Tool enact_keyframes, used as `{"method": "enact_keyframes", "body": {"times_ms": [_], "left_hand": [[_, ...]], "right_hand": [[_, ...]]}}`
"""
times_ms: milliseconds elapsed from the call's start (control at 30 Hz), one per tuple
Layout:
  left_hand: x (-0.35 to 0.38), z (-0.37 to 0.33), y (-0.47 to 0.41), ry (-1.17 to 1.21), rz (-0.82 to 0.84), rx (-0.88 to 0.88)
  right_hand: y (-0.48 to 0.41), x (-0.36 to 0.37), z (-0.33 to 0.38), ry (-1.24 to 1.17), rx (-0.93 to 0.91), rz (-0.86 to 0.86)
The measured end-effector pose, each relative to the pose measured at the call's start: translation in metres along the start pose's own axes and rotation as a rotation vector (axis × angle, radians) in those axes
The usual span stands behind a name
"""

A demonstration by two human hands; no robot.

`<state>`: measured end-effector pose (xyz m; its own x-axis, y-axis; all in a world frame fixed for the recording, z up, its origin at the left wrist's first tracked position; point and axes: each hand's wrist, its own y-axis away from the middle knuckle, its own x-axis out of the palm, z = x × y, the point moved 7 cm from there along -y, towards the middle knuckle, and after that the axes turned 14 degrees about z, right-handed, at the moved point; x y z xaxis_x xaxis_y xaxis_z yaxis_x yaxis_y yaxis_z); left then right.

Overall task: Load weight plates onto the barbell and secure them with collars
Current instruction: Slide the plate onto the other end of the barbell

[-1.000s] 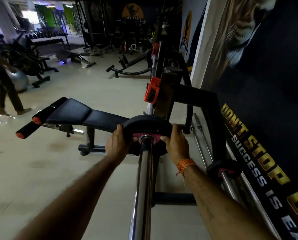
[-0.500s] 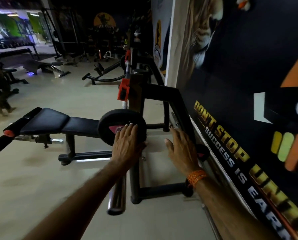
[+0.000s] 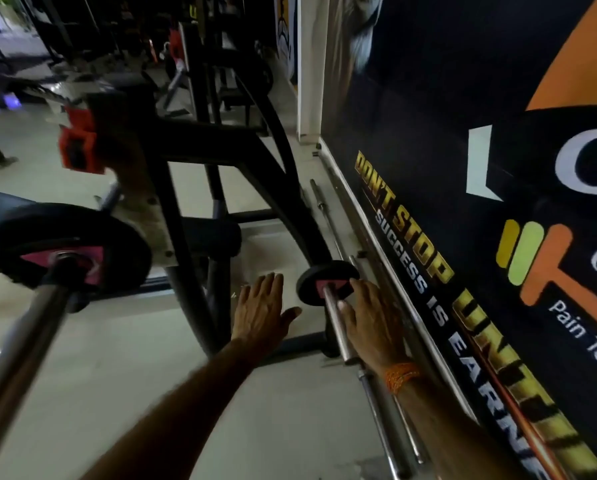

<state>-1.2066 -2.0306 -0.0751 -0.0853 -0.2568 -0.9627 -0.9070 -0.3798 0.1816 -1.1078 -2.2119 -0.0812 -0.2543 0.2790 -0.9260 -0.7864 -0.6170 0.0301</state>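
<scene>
Your right hand (image 3: 370, 318) is in the lower middle of the frame, low by the wall, and it rests on the sleeve of a second bar (image 3: 335, 318) that lies on the floor. The fingers reach toward a small black plate with a pink centre (image 3: 325, 275) that sits on this sleeve; they are close to the plate's face, but I cannot tell if they press it. The hand lies flat over the sleeve and is not closed around it. An orange thread band (image 3: 399, 375) is around your right wrist.

Your left hand (image 3: 262, 313) is just left of that plate, open wide with the fingers spread, and it holds nothing. It hovers over the pale floor (image 3: 82, 393), near the black frame of the rack (image 3: 193, 237).

The barbell (image 3: 30, 341) of the task runs from the lower left edge of the frame up toward the middle left. One black plate with a pink centre (image 3: 82, 247) is already on its sleeve, blurred, at the left side of the frame. Above it, in the upper left, an orange holder (image 3: 77, 147) is fixed on the rack upright.

More thin bars (image 3: 383, 427) lie along the foot of the wall. The dark banner (image 3: 428, 237) with yellow and white letters fills the right side of the frame.
</scene>
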Motion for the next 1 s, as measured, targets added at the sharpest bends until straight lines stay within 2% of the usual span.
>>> {"method": "enact_keyframes", "body": {"times_ms": [200,367,500,733,900,1000], "left_hand": [[0.051,-0.031,-0.076,0.124,0.056,-0.087],[0.106,-0.012,-0.156,0.219,0.12,-0.194],[0.164,0.01,-0.218,0.385,0.155,-0.268],[0.226,0.029,-0.286,0.581,-0.008,-0.205],[0.235,0.032,-0.286,0.601,-0.109,-0.19],[0.234,0.027,-0.273,0.588,-0.109,-0.167]], "right_hand": [[-0.061,0.029,-0.083,0.013,0.013,0.141],[-0.132,0.077,-0.132,-0.003,0.035,0.24],[-0.197,0.122,-0.166,-0.012,0.04,0.253],[-0.281,0.19,-0.196,-0.169,-0.004,0.316],[-0.282,0.203,-0.205,-0.252,-0.016,0.226],[-0.268,0.204,-0.207,-0.276,-0.017,0.24]]}}
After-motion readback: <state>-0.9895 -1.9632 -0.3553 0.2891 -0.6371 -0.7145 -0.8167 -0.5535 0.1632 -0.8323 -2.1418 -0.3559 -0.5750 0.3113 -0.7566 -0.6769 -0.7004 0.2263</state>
